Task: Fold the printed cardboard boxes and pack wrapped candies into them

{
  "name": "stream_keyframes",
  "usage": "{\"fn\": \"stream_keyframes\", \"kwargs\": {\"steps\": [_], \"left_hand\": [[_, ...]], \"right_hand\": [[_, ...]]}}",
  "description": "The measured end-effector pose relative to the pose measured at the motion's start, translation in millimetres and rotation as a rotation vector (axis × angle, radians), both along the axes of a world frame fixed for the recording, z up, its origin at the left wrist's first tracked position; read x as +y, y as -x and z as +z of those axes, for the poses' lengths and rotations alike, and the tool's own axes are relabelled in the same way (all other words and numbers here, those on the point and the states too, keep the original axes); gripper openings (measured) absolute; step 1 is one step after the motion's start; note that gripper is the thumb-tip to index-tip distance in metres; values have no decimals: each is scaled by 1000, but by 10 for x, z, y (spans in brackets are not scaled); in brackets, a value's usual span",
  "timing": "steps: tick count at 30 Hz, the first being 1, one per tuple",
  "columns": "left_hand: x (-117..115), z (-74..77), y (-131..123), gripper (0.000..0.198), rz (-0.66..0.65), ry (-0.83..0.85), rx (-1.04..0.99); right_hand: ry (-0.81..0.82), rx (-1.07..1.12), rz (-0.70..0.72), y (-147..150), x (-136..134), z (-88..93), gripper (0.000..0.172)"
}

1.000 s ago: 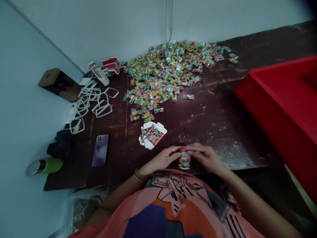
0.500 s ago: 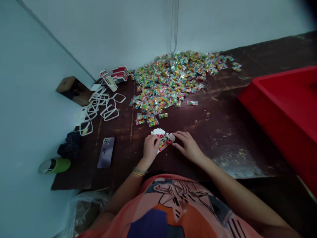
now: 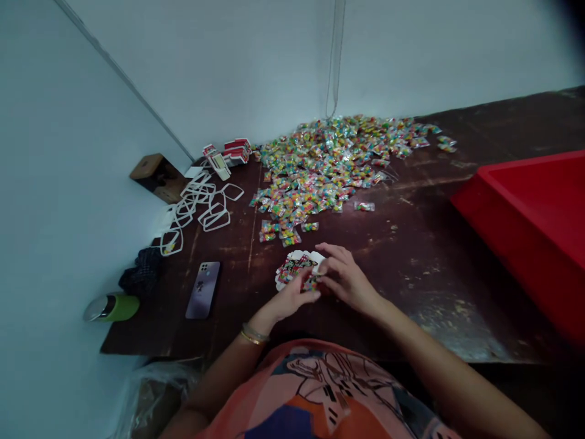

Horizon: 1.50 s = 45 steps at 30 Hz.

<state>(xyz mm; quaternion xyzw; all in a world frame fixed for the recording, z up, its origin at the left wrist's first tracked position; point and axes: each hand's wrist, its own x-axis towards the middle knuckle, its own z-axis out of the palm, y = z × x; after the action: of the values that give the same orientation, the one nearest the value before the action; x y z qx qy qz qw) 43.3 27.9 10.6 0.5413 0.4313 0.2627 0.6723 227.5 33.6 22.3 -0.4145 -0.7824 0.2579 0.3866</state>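
Near the front edge of the counter (image 3: 425, 256), my left hand (image 3: 287, 300) and right hand (image 3: 350, 280) pinch a bright box (image 3: 311, 284).

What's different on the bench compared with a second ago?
The left hand and right hand moved forward and left to the carton pile. The small box they held is gone from their grasp; they now hold a printed carton. Packet heap, phone and red bin stayed put.

Bare tabletop (image 3: 420, 238) is leaving passage right of the packet heap (image 3: 320, 167), short of the red tray (image 3: 516, 244), while printed cartons (image 3: 291, 266) are obstructing the heap's front.
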Motion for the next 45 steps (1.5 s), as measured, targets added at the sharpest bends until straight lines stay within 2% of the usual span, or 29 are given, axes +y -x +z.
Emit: {"fn": "stream_keyframes", "kwargs": {"steps": [1,2,3,6,8,10,13,16,17,19,21,25,27,31,33,35,37,39,41,45], "left_hand": [[-3,34,5,25,-127,85,-29],[-9,56,0,25,-196,147,-43],[-18,67,-15,25,-208,188,-49],[-37,50,-114,33,-140,247,-65],[-44,1,-196,39,-188,273,-73],[-61,-77,-265,40,-159,234,-50],[-144,-199,-315,39,-1,97,9],[-287,-246,-302,33,70,-1,47],[-338,-243,-289,32,98,-28,45],[-430,-228,-257,44,156,-75,19],[-503,-218,-225,52,138,-75,-7],[-592,-223,-162,36,55,-98,40],[-617,-205,-135,32,37,-137,108],[-662,-127,-131,23,28,-166,201],[-678,-109,-164,22,79,-83,158],[-681,-123,-210,36,134,119,21],[-673,-158,-250,57,138,359,-148],[-664,-193,-268,62,121,525,-272],[-662,-215,-259,58,120,590,-347],[-682,-246,-177,63,65,642,-458]], "right_hand": [[-13,-72,94,-39,-2,99,3],[-19,-141,164,-71,-10,183,3],[-14,-195,208,-97,-22,249,4],[73,-234,240,-179,-34,335,12],[187,-155,304,-255,-13,317,14],[326,-17,357,-329,4,253,17],[504,200,268,-375,-65,106,16],[608,303,142,-355,-276,-29,17],[640,326,124,-348,-363,-63,23],[736,431,89,-343,-532,-124,40],[903,641,43,-346,-678,-198,46],[1337,1011,18,-336,-871,-382,29],[1436,1083,-1,-326,-912,-440,26],[1428,994,-55,-335,-870,-412,27],[1390,838,-12,-339,-809,-331,28],[1217,631,54,-327,-750,-221,23],[961,442,120,-296,-709,-119,16],[775,332,167,-258,-680,-69,21],[735,298,185,-228,-654,-92,24],[774,272,160,-212,-643,-199,20]]}}
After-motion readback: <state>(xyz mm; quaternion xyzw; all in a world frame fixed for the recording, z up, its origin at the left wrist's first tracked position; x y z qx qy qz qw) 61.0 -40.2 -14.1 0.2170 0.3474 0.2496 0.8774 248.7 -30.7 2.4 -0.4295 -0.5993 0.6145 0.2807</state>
